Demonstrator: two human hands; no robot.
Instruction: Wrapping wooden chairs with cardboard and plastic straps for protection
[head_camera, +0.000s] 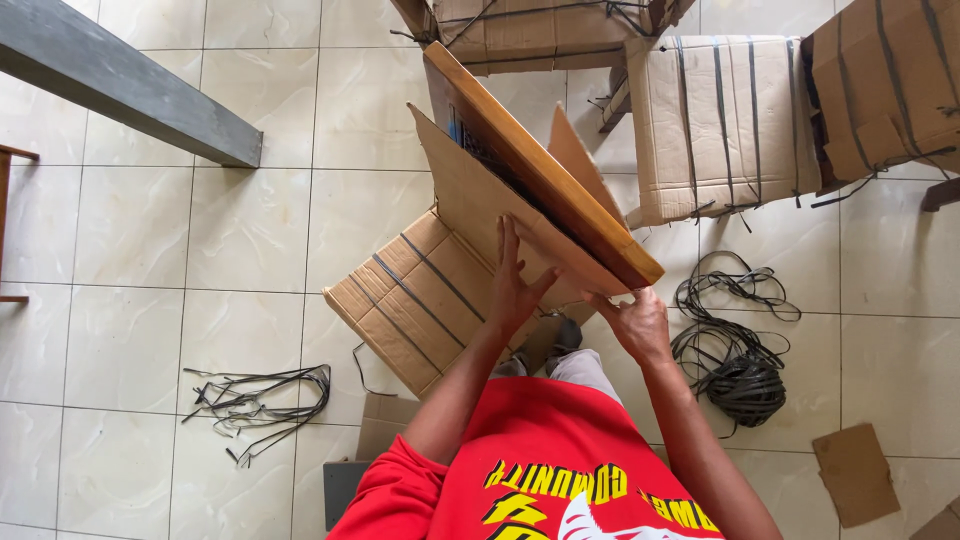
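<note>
I stand over an opened cardboard box (420, 300) on a tiled floor. A flat wooden panel (545, 165) with a dark inner face rises out of it at a slant, with a cardboard sheet (470, 195) lying against its left side. My left hand (515, 285) presses flat on that cardboard sheet, fingers spread upward. My right hand (635, 322) grips the panel's near lower corner from below. Part of the panel's dark face is hidden by the cardboard.
Strapped cardboard boxes (720, 120) stand at the top right and one more (530, 30) at the top. Coiled black strapping (735, 355) lies right of my legs, cut strapping (255, 395) at left. A grey beam (120, 80) crosses the top left. Cardboard scraps (855, 470) lie at lower right.
</note>
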